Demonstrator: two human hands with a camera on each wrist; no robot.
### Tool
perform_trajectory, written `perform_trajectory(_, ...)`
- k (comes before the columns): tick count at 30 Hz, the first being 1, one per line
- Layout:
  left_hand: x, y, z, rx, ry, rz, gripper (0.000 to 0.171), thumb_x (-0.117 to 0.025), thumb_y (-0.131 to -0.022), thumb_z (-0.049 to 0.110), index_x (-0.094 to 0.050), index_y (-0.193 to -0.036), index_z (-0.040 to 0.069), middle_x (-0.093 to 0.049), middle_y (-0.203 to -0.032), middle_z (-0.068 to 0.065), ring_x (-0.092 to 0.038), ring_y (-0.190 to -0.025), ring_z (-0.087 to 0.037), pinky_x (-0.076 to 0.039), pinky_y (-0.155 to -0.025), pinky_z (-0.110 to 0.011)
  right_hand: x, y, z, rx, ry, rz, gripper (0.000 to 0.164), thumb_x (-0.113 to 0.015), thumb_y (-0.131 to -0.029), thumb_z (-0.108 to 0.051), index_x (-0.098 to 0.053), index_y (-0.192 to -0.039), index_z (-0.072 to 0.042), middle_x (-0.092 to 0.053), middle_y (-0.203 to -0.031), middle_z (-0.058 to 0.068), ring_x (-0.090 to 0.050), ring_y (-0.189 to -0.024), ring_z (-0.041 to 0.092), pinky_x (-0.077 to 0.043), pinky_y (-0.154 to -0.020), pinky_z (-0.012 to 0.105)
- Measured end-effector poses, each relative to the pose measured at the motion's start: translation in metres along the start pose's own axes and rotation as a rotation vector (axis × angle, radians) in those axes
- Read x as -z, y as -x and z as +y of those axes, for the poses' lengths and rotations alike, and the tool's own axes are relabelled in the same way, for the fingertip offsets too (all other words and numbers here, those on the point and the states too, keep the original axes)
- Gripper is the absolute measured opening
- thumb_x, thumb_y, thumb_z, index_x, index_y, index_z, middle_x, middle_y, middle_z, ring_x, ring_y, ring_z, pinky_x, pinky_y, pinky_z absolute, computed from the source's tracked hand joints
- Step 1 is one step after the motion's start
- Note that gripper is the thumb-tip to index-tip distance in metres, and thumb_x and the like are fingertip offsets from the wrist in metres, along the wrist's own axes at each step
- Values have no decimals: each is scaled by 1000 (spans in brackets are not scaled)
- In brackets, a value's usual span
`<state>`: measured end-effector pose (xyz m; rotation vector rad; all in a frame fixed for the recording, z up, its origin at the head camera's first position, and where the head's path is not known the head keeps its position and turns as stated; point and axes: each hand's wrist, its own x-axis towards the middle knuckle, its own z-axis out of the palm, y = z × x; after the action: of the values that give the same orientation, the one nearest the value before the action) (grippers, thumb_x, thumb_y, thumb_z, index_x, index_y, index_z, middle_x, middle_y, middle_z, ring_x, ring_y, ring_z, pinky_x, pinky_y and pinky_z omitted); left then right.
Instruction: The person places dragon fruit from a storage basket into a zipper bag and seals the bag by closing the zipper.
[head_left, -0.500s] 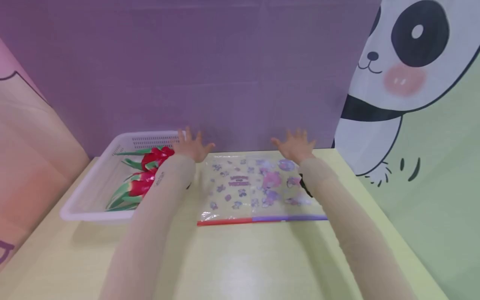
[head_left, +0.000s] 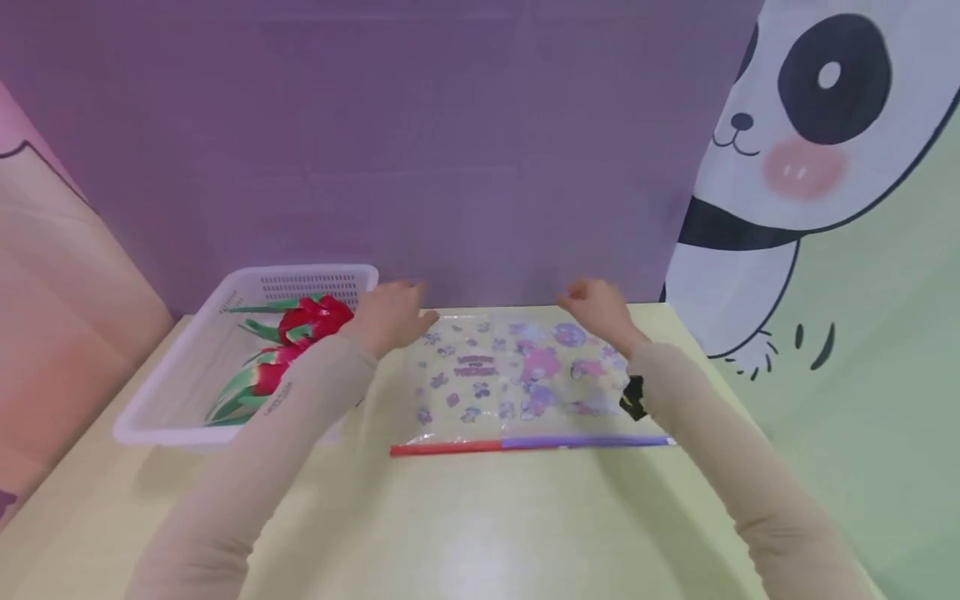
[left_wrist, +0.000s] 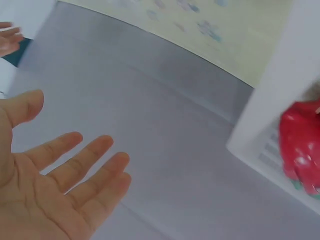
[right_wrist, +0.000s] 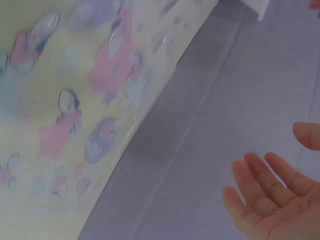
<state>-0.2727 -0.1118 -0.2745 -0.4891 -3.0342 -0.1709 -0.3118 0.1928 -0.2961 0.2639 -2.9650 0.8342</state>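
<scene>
My left hand (head_left: 392, 317) hovers between the basket's right edge and the bag, holding nothing; its fingers look loosely bent in the left wrist view. Over the bag's far right part, my right hand (head_left: 600, 312) is also empty, fingers relaxed. Between the two lies a flat, clear plastic bag (head_left: 480, 408) printed with pink and purple cartoon figures, a red and purple strip (head_left: 450, 448) along its near edge. To the left, a white plastic basket (head_left: 172, 436) holds red artificial flowers (head_left: 318, 318) with green leaves, partly hidden by my left sleeve.
The pale wooden table (head_left: 465, 517) meets a purple cloth backdrop (head_left: 465, 167) at its far edge. A panda-printed curtain (head_left: 862, 292) hangs on the right and a pinkish one (head_left: 67, 300) on the left. Something black (head_left: 633, 398) shows beside my right wrist.
Both hands had fingers spread and pointing up; now the fingers are bent and lower. My forearms have shifted outward a little. The bag and basket stay in place.
</scene>
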Motion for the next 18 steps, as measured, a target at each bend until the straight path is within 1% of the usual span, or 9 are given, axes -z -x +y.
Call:
perform_trajectory(2, -1, 8, 4, -19, 29, 5, 50, -51, -90, 38, -49, -128, 5, -55, -125, -17, -53, -112, -37, -46, -88, -56, -2, 5, 2, 11, -141, -22, 40, -51, -93, -27, -55, -121, 1, -57, -121, 21, -55, -109, 35, -46, -92, 47)
perform_trajectory(3, -1, 11, 5, -30, 47, 2, 50, -52, -90, 38, -49, -128, 6, -56, -126, -16, -53, -113, -36, -46, -89, -54, -3, 8, 3, 10, -191, -30, 40, -52, -93, -26, -54, -122, 0, -56, -123, 20, -54, -111, 34, -46, -93, 46)
perform_trajectory(6, -2, 21, 12, -64, 85, -12, 51, -54, -89, 38, -48, -131, 8, -55, -128, -13, -53, -115, -33, -44, -93, -51, -2, 18, 5, 20, -301, -46, 38, -53, -93, -22, -54, -123, 0, -56, -123, 20, -53, -112, 33, -45, -94, 45)
perform_trajectory(10, -6, 35, 18, -123, 56, 0, 51, -55, -89, 36, -49, -131, 8, -57, -126, -13, -56, -112, -31, -47, -92, -46, -7, 30, 11, 71, -321, -54, 36, -55, -92, -22, -56, -121, 0, -59, -118, 19, -57, -108, 31, -47, -92, 43)
perform_trajectory(13, -13, 47, 21, -168, 32, 36, 48, -57, -88, 33, -51, -129, 7, -60, -120, -14, -60, -104, -30, -50, -88, -43, -15, 39, 20, 133, -291, -69, 34, -57, -91, -21, -58, -118, -2, -61, -115, 17, -59, -104, 30, -50, -87, 41)
perform_trajectory(16, -20, 57, 23, -200, 66, 74, 45, -60, -87, 31, -55, -125, 8, -62, -118, -12, -61, -104, -28, -51, -87, -42, -21, 50, 28, 201, -265, -99, 31, -58, -90, -18, -60, -115, -1, -63, -111, 18, -61, -100, 29, -52, -84, 39)
perform_trajectory(18, -25, 61, 24, -225, 86, 108, 41, -60, -86, 30, -58, -122, 8, -63, -117, -10, -61, -105, -28, -51, -88, -42, -25, 57, 34, 238, -241, -111, 29, -59, -89, -16, -61, -114, -1, -64, -108, 16, -61, -97, 27, -53, -83, 38)
